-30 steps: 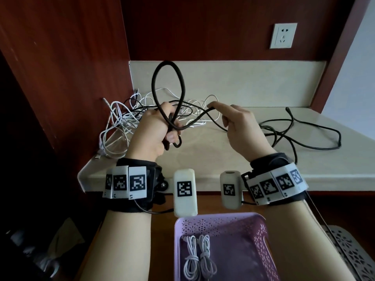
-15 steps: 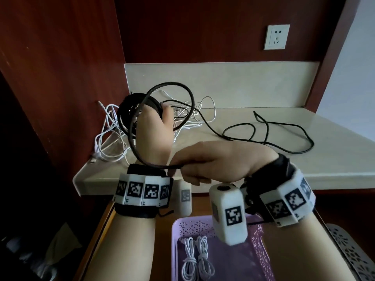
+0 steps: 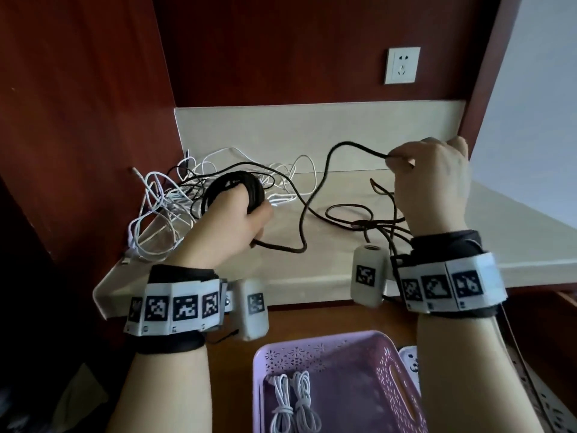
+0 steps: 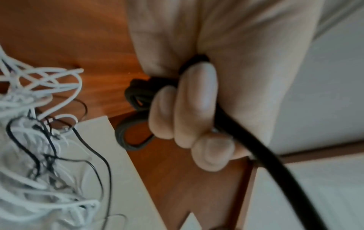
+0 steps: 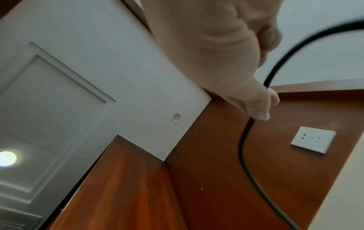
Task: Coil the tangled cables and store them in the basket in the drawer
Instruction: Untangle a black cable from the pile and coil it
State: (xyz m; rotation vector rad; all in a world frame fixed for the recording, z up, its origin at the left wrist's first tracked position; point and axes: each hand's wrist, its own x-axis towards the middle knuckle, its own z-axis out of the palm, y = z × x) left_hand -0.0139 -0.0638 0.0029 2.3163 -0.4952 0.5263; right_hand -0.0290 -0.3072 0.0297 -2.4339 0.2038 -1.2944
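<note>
From the head view we saw the left hand [image 3: 231,226] curled round a bundle of loops of the black cable [image 3: 302,232], held just above the pale worktop [image 3: 515,245]. The free length ran from that fist across the worktop and up to the right hand [image 3: 432,176], which pinched it between thumb and fingers, raised well apart from the left. Only the left wrist view showed us the fingers [image 4: 197,105] wrapped tight over the dark loops, with one strand leaving past the little finger. The right wrist view alone showed the cable sliding under the thumb tip [image 5: 258,109], the wall socket [image 5: 313,141] beyond it. A tangle of white cables [image 3: 162,210] lay at the worktop's left corner. Below, the purple basket [image 3: 387,364] in the drawer held two coiled white cables [image 3: 295,407].
</note>
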